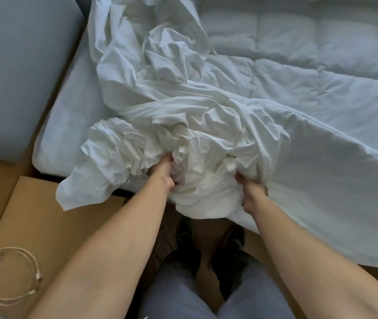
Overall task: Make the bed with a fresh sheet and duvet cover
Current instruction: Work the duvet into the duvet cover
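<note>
A crumpled white duvet cover (160, 107) lies bunched over the near corner of the bed, spilling past the mattress edge. Under and beyond it spreads a quilted white duvet (310, 49), with one flap hanging off the bed on the right. My left hand (163, 173) is buried in the gathered folds and grips them. My right hand (253, 192) clutches the bunched fabric at the corner a little to the right. The fingertips of both hands are hidden in the cloth. A pale sheet covers the mattress (68, 125) at the left.
A padded blue-grey headboard (17, 72) stands at the left. A wooden bedside surface (45, 226) below it carries a coiled white cable (8, 275). My legs and dark shoes (188, 240) stand on the floor against the bed edge.
</note>
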